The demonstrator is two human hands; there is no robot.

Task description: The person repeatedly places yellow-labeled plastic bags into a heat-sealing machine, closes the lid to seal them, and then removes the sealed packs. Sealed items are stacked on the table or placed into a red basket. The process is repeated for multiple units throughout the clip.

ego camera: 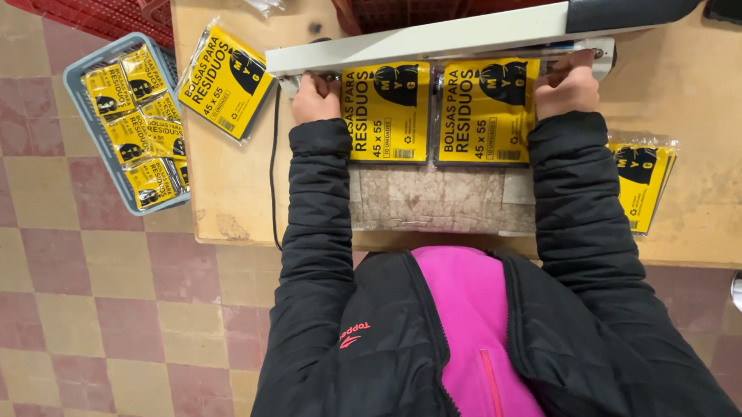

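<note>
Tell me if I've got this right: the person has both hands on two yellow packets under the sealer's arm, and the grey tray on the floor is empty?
Not quite. In the head view the grey tray is full of yellow packets. The rest holds: the left hand and right hand hold two yellow packets under the sealer's arm.

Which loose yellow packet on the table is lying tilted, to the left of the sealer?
The yellow packet at the table's left corner, beside the grey tray. It lies askew and untouched, while the two packets under the sealer bar sit square between both hands.
</note>
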